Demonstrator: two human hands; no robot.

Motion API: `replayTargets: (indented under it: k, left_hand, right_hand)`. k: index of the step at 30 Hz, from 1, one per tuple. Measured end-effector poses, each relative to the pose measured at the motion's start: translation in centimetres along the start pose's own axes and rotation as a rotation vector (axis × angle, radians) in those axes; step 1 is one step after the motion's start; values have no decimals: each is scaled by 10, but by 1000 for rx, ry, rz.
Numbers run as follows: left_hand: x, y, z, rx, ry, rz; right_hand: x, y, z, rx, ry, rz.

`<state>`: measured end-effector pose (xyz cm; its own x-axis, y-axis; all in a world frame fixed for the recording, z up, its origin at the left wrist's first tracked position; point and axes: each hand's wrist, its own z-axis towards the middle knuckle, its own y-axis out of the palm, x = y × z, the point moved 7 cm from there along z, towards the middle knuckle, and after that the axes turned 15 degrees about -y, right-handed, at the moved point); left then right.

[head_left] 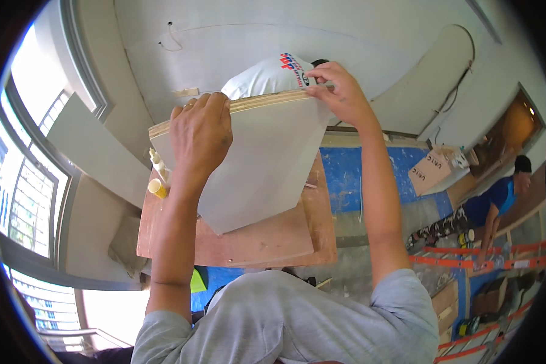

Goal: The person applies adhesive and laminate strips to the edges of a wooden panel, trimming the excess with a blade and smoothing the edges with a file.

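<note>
A pale grey-faced plywood panel (261, 161) stands tilted on the reddish-brown wooden worktable (323, 233), its layered edge uppermost. My left hand (203, 130) is closed over the left part of that top edge, fingers hooked past it and out of sight. At the right end, my right hand (341, 94) grips the edge between thumb and curled fingers; whether anything small is pinched there is hidden. A flat brown board (273, 236) lies under the panel. Left of my left forearm stand a yellow cup (157, 188) and a white squeeze bottle (158, 162).
Behind the panel bends a person in a white shirt (258, 76). At the right, another person (497, 203) leans over an orange ladder (449, 261). A cardboard box (431, 173) rests near blue floor sheeting (370, 182). A large pale board (100, 155) leans by the windows.
</note>
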<state>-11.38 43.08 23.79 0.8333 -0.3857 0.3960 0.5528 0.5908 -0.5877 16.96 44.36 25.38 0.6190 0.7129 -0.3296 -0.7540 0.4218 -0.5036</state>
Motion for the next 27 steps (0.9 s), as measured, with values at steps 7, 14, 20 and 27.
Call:
replayTargets:
  k: [7, 14, 20, 27]
  left_hand:
    - [1, -4, -3, 5, 49, 20]
    - [4, -4, -6, 70, 94, -6]
    - [7, -9, -12, 101, 115, 14]
    - [-3, -20, -15, 77, 229, -75]
  right_hand:
    - [30, 24, 12, -367, 354, 301]
    - [42, -2, 12, 288, 444, 556]
    - [-27, 1, 8, 103, -65, -119]
    - [-89, 85, 9, -104, -381, -257]
